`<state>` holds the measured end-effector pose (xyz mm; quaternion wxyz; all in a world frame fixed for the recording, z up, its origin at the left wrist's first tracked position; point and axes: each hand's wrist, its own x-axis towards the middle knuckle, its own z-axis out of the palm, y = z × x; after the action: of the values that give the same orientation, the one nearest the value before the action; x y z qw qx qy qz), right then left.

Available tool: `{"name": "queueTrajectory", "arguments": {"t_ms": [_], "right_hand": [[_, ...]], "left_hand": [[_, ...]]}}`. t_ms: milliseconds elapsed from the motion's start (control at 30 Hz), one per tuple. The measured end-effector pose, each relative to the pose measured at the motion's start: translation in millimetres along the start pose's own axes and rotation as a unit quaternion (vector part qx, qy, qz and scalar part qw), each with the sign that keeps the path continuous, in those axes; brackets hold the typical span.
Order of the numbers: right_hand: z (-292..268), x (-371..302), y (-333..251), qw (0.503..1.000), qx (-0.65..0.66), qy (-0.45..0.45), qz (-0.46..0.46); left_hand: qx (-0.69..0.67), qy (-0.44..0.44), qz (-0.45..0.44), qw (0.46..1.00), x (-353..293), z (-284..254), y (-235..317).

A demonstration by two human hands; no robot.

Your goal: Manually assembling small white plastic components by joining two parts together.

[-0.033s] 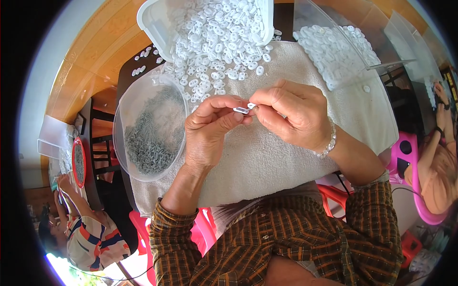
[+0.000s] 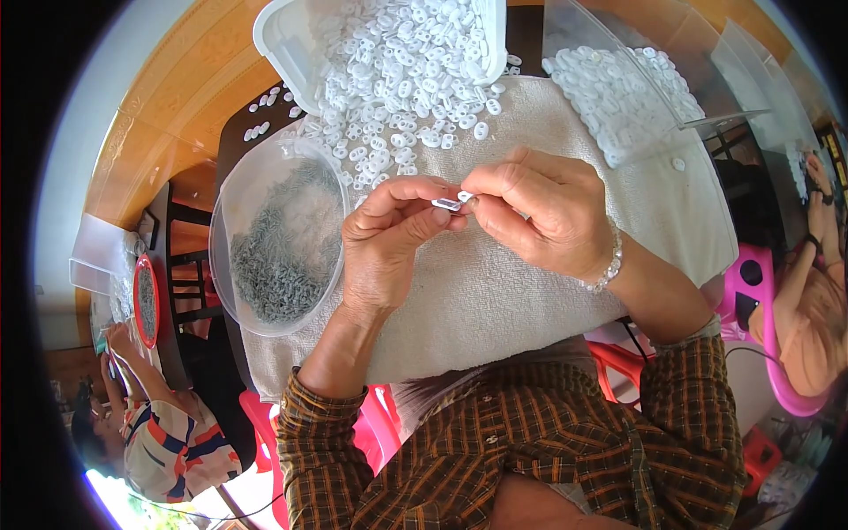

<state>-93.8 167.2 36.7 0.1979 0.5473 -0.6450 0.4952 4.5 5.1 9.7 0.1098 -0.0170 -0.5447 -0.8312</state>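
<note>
Over the towel, my left hand (image 2: 389,231) pinches a small white plastic piece (image 2: 446,204) with a greyish middle between thumb and fingers. My right hand (image 2: 546,212), a clear beaded bracelet at its wrist, is closed on another small white plastic piece (image 2: 465,195) between thumb and forefinger. The two pieces meet or nearly meet; whether they are joined cannot be told. Just left of my left hand stands a round clear tub (image 2: 217,256) holding many small grey pieces (image 2: 278,274). Beyond my hands, white oval pieces with two holes (image 2: 415,88) spill onto the towel.
A white bin (image 2: 291,53) lies tipped at the far side. At the far right, a clear box (image 2: 609,31) holds more white pieces. A beige towel (image 2: 512,309) covers the dark table (image 2: 231,132). One person (image 2: 177,442) works at left, another (image 2: 808,309) at right by a pink chair (image 2: 777,371).
</note>
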Motion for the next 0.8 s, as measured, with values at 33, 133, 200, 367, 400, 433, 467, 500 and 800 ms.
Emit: {"name": "queueTrajectory", "arguments": {"t_ms": [33, 133, 200, 367, 400, 433, 467, 500, 800], "right_hand": [[0.0, 0.1, 0.0, 1.0, -0.01, -0.002, -0.008], [0.2, -0.1, -0.7, 1.0, -0.017, -0.003, -0.013], [1.8, -0.6, 1.4, 1.0, -0.019, 0.001, -0.023], [2.9, -1.9, 2.0, 0.999, -0.027, 0.002, -0.032], [3.2, -1.9, 2.0, 0.999, -0.031, 0.002, -0.033], [3.2, -1.7, 1.9, 0.999, -0.035, 0.002, -0.035], [3.3, -1.6, 1.9, 0.999, -0.035, 0.002, -0.035], [3.4, -1.5, 1.9, 0.999, -0.036, 0.002, -0.035], [4.1, -2.2, 1.8, 0.999, -0.042, 0.004, -0.03]], "left_hand": [[0.004, 0.005, 0.001, 1.0, -0.4, 0.5, 0.0], [-0.001, 0.017, -0.001, 1.0, -0.5, 1.7, 0.3], [-0.011, 0.024, -0.004, 1.0, -0.4, 2.7, 0.9], [0.004, 0.028, -0.012, 1.0, -1.3, 2.8, 2.4], [0.004, 0.029, -0.012, 1.0, -1.6, 2.8, 2.4], [0.014, 0.027, -0.009, 0.999, -1.5, 3.2, 2.8], [0.024, 0.026, -0.007, 0.999, -1.5, 3.4, 3.0], [0.024, 0.026, -0.006, 0.999, -1.6, 3.1, 3.1], [0.072, 0.039, -0.027, 0.996, -2.1, 3.9, 5.5]]}}
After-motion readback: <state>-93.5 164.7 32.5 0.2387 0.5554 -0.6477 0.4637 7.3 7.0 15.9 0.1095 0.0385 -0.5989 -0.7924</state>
